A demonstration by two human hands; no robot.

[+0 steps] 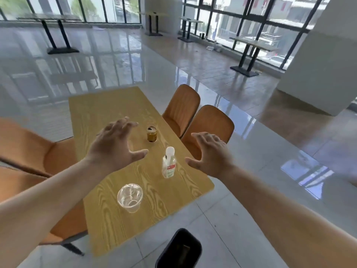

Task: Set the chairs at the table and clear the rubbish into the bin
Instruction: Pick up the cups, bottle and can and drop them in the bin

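Note:
A wooden table (100, 113) carries a small amber jar (152, 134), a clear plastic bottle with a white cap (169, 163) and an empty clear plastic cup (129, 197). My left hand (116, 146) hovers open above the table, left of the jar. My right hand (210, 154) hovers open just right of the bottle, over the table's right edge. Neither hand touches anything. Two orange chairs (181, 109) (210, 124) stand tucked at the table's right side. Two more orange chairs (29, 149) (17, 182) are at the left. A black bin (179, 248) stands on the floor in front of the table's near end.
Glossy tiled floor (251, 200) surrounds the table. Other tables on black pedestals (58, 33) (249, 55) stand far off by the windows. A white pillar (320, 74) rises at the right.

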